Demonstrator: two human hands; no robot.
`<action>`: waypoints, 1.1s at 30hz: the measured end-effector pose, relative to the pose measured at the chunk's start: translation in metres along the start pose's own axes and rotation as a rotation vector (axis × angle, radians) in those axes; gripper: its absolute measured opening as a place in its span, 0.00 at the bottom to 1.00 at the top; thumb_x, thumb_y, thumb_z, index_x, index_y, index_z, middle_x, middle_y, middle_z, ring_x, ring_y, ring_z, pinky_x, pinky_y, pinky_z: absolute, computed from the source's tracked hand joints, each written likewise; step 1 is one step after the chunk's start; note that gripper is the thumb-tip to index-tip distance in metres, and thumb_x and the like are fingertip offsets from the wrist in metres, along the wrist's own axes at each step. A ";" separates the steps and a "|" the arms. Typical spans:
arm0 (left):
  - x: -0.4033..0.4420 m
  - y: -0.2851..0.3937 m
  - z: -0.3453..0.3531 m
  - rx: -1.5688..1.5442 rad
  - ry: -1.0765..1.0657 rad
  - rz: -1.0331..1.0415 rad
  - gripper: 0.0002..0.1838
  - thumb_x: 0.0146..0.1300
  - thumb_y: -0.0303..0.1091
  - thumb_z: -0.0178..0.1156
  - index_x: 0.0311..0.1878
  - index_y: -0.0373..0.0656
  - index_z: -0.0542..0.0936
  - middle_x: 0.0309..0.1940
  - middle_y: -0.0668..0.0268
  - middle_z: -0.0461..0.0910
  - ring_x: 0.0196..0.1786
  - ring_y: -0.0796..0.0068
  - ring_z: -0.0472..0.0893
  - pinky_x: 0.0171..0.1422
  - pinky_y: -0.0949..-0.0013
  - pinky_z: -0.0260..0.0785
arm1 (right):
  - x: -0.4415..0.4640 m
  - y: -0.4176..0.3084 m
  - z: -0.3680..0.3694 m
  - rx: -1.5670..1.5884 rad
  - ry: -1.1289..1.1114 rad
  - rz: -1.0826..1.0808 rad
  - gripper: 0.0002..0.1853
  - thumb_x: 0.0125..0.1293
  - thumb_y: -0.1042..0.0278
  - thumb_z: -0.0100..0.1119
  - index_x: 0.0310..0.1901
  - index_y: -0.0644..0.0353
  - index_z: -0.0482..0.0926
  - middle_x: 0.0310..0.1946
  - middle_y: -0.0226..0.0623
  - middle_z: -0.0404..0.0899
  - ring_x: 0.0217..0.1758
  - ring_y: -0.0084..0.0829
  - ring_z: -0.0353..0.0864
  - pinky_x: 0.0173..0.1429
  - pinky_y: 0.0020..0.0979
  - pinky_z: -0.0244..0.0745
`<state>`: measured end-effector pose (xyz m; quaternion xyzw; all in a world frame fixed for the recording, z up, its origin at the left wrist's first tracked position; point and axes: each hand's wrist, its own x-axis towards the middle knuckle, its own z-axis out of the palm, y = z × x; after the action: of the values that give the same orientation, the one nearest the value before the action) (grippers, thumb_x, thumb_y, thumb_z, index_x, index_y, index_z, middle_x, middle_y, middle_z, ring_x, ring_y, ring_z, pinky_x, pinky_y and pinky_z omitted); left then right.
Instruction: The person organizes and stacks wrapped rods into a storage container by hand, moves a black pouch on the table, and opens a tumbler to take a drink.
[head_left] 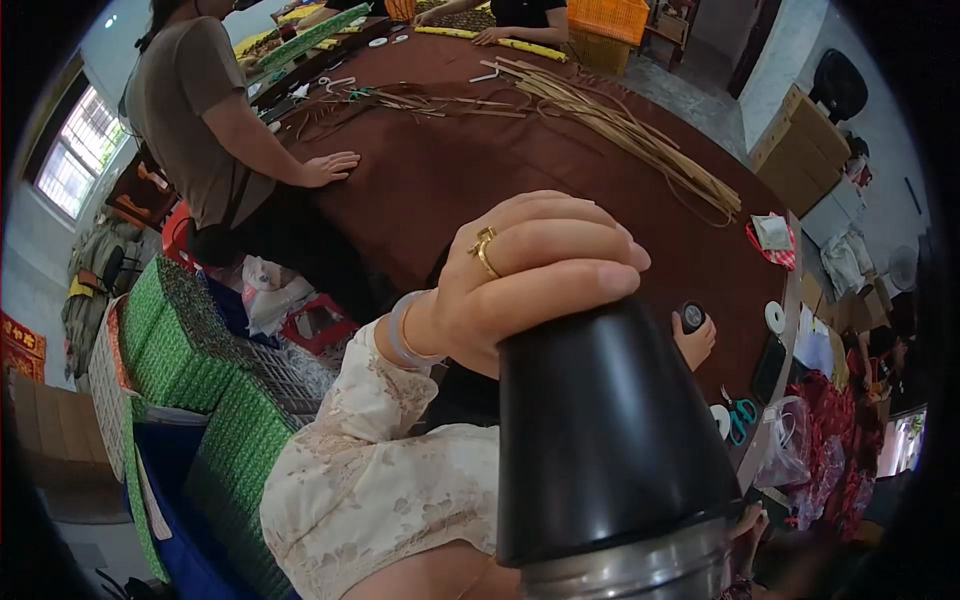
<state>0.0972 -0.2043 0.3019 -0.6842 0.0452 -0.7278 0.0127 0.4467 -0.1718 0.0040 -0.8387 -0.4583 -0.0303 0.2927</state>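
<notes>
Close to the camera, a black thermos bottle (610, 430) tilts so that its steel neck (640, 565) points down toward me. My left hand (540, 265), with a gold ring and a wrist bangle, wraps round the far end of the bottle, its fingers closed over it. Beyond the bottle, on the right, my right hand (695, 345) is closed round a small round black lid (692, 318). The bottle covers part of my right arm. Near my right hand lie teal-handled scissors (741, 420) and a white tape roll (721, 421) on the table.
Strips (620, 125) lie across the brown tabletop (430, 165). A dark phone (769, 368) is at the right edge. A person (195, 110) stands on the left, one hand on the table; another works at the far side. Green patterned boxes (190, 350) stand at lower left.
</notes>
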 end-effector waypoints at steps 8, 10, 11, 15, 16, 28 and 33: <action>0.008 -0.003 0.000 -0.027 -0.059 -0.003 0.18 0.51 0.33 0.64 0.45 0.37 0.76 0.37 0.58 0.79 0.36 0.63 0.80 0.39 0.65 0.74 | -0.003 -0.003 -0.005 0.027 -0.002 0.005 0.37 0.54 0.39 0.61 0.58 0.58 0.66 0.58 0.44 0.64 0.63 0.46 0.61 0.64 0.45 0.58; 0.007 -0.005 0.003 -0.022 -0.041 0.010 0.18 0.51 0.32 0.64 0.45 0.38 0.76 0.37 0.58 0.79 0.36 0.63 0.80 0.39 0.64 0.74 | -0.004 -0.006 -0.008 0.040 -0.024 0.003 0.37 0.54 0.39 0.60 0.58 0.58 0.66 0.58 0.44 0.64 0.63 0.46 0.61 0.64 0.45 0.58; 0.006 -0.005 0.004 -0.018 -0.021 0.023 0.18 0.51 0.32 0.64 0.45 0.38 0.76 0.37 0.58 0.79 0.37 0.63 0.80 0.39 0.64 0.74 | -0.004 -0.005 -0.007 0.026 -0.026 0.009 0.37 0.54 0.39 0.60 0.58 0.58 0.65 0.58 0.44 0.64 0.63 0.46 0.61 0.64 0.45 0.58; 0.006 -0.007 0.006 -0.023 0.000 0.026 0.17 0.50 0.32 0.64 0.44 0.38 0.76 0.38 0.59 0.79 0.37 0.63 0.80 0.40 0.65 0.74 | -0.002 -0.005 -0.007 0.012 -0.038 0.008 0.38 0.54 0.38 0.59 0.58 0.59 0.65 0.59 0.44 0.64 0.64 0.45 0.60 0.64 0.45 0.58; 0.006 -0.007 0.006 -0.009 0.010 0.032 0.17 0.49 0.32 0.64 0.44 0.38 0.76 0.37 0.59 0.79 0.36 0.63 0.80 0.39 0.65 0.74 | -0.002 -0.005 -0.007 0.014 -0.039 0.004 0.38 0.54 0.38 0.59 0.58 0.59 0.65 0.59 0.44 0.64 0.64 0.45 0.60 0.64 0.45 0.58; 0.020 -0.005 -0.009 0.044 -0.060 0.053 0.17 0.50 0.32 0.65 0.44 0.39 0.76 0.37 0.59 0.79 0.36 0.62 0.80 0.39 0.64 0.75 | -0.003 -0.009 -0.011 0.000 -0.046 0.032 0.39 0.54 0.37 0.58 0.58 0.60 0.65 0.59 0.44 0.64 0.64 0.46 0.60 0.65 0.46 0.57; 0.022 -0.009 -0.004 0.016 -0.019 0.072 0.17 0.51 0.32 0.64 0.44 0.39 0.76 0.37 0.59 0.79 0.36 0.63 0.80 0.40 0.64 0.75 | -0.003 -0.011 -0.012 -0.011 -0.060 0.054 0.39 0.54 0.37 0.59 0.59 0.59 0.65 0.59 0.44 0.63 0.64 0.46 0.60 0.65 0.46 0.57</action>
<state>0.0926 -0.1968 0.3246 -0.6890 0.0640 -0.7205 0.0449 0.4393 -0.1756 0.0177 -0.8529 -0.4436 0.0002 0.2752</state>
